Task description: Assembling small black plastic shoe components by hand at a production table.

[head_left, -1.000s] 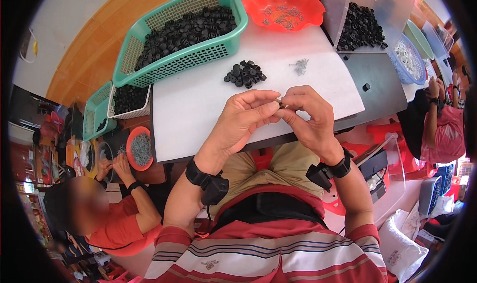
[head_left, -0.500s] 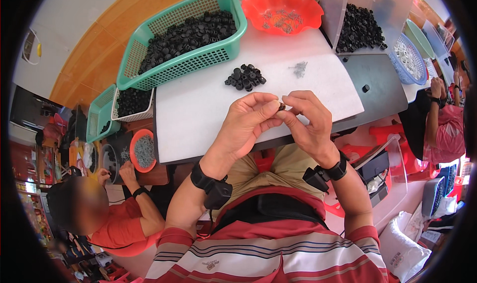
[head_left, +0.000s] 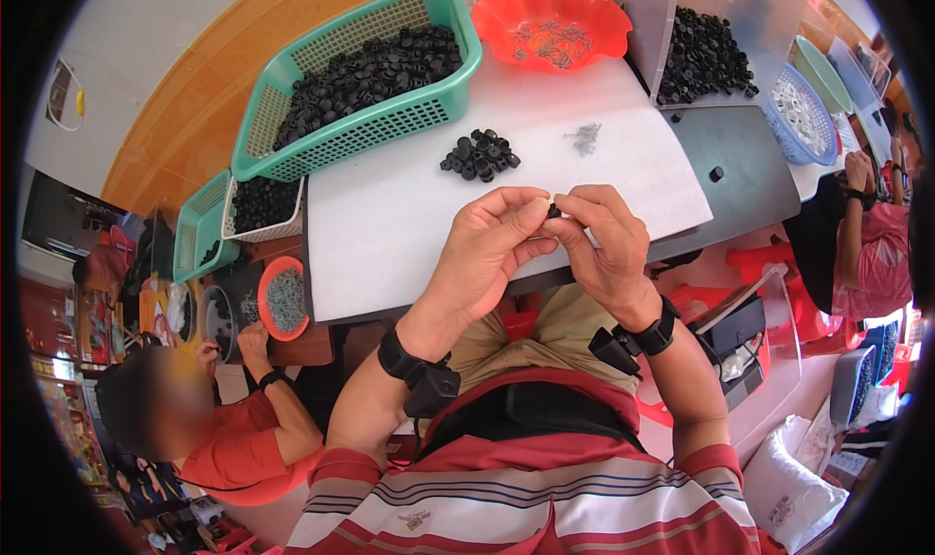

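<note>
A small black round cap-like part [head_left: 553,210] sits between the fingertips of both my hands, above the front edge of the white foam sheet [head_left: 390,234]. My left hand [head_left: 492,239] pinches it from the left with thumb and forefinger. From the other side, my right hand [head_left: 606,236] closes thumb and forefinger on it. Fingers cover most of the part, so its details are hidden. Just beyond my hands lies a pile of black caps [head_left: 479,155]. To its right is a small heap of thin metal pins or screws [head_left: 585,138].
A green basket [head_left: 365,127] of black parts stands far left. Behind the sheet are a red scalloped bowl [head_left: 609,31] of small metal pieces and a clear bin [head_left: 779,19] of black parts. Co-workers sit left [head_left: 243,428] and right [head_left: 872,263].
The black part has turned slightly between my fingertips and shows more plainly. My hands stay almost in place, with the fingers shifted a little.
</note>
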Action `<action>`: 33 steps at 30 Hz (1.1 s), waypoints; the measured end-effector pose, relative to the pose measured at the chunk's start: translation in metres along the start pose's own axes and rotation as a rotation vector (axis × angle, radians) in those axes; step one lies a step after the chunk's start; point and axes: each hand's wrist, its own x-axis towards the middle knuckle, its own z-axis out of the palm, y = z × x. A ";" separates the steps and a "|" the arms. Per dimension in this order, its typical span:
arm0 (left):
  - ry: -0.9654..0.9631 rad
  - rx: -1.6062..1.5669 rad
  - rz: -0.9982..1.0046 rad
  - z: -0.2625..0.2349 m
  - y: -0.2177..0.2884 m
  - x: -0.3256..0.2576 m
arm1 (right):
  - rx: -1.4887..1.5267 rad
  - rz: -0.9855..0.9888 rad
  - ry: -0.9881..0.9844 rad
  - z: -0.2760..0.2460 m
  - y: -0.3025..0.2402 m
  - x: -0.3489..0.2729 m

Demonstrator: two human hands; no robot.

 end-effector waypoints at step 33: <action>0.514 1.792 0.744 -0.029 0.014 0.016 | 0.003 0.116 -0.067 -0.004 0.004 -0.001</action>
